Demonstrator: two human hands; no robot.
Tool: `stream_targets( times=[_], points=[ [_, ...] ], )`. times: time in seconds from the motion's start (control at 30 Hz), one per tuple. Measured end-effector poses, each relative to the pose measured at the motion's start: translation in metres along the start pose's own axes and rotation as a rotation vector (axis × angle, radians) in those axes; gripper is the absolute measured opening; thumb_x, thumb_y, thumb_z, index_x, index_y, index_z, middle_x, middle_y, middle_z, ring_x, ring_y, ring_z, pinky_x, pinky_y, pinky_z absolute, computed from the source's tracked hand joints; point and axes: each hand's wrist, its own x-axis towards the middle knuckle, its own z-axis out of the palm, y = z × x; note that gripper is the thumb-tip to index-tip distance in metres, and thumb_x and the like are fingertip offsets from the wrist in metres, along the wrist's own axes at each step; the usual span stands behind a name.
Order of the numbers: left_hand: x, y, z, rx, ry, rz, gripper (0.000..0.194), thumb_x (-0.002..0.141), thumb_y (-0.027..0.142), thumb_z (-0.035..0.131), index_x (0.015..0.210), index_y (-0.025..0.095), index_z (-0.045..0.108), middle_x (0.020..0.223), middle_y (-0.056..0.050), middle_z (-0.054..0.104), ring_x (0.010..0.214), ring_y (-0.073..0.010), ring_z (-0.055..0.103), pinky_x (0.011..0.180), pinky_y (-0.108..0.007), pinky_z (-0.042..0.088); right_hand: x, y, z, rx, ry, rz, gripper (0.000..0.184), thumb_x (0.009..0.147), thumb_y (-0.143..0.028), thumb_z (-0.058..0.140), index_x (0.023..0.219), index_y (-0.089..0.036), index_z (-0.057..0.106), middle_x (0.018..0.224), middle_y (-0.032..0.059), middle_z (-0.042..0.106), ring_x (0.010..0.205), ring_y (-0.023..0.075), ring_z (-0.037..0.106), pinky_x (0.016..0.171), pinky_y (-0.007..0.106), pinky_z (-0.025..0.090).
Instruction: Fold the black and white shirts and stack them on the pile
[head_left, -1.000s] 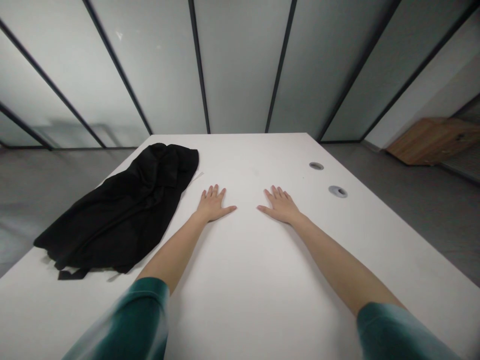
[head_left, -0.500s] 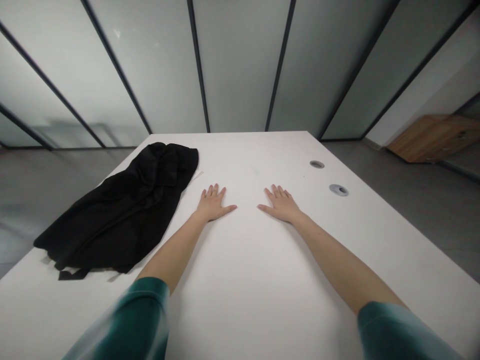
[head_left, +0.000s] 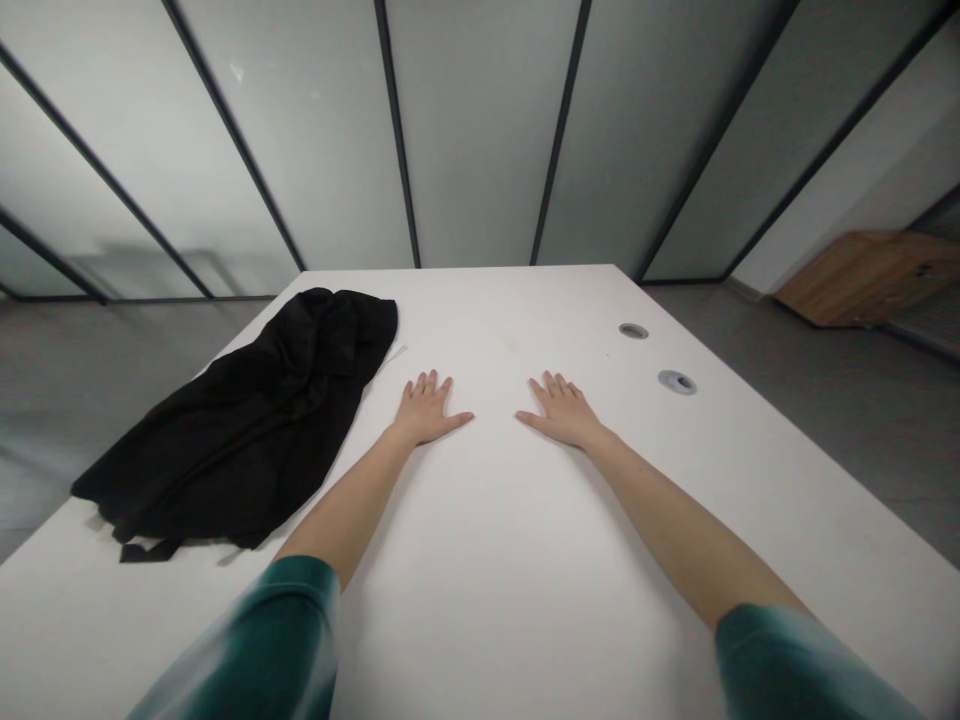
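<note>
A matte white rectangular table [head_left: 525, 570] carries a solid black crumpled cloth garment [head_left: 240, 440] on its left side (no pattern shows). Beyond the table's right end sits a brown wood-grain cabinet [head_left: 862, 280]. Over the table's near part, a teal left sleeve [head_left: 262, 645] and teal right sleeve [head_left: 787, 665] streak pale.

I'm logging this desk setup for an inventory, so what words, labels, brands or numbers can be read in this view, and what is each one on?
No text can be read anywhere in this view.
The pale strip beside the black cloth on the white table is too small and blurred to tell whether it bears any text.
</note>
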Motion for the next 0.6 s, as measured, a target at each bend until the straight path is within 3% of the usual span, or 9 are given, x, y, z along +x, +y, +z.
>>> stream_targets(
  times=[0.6],
  points=[
    [0.0004,-0.0006,0.0016,0.016,0.016,0.005,0.101,0.083,0.085,0.026,0.159,0.018,0.023,0.166,-0.015,0.014,0.153,-0.0374,0.012,0.121,-0.053,0.014,-0.0011,-0.0008,-0.0008,0.002,0.015,-0.002,0.099,0.086,-0.084,0.022,0.159,-0.017,0.025,0.166,0.0165,0.016,0.152,0.0363,0.013,0.121,0.051,0.014]
  ],
)
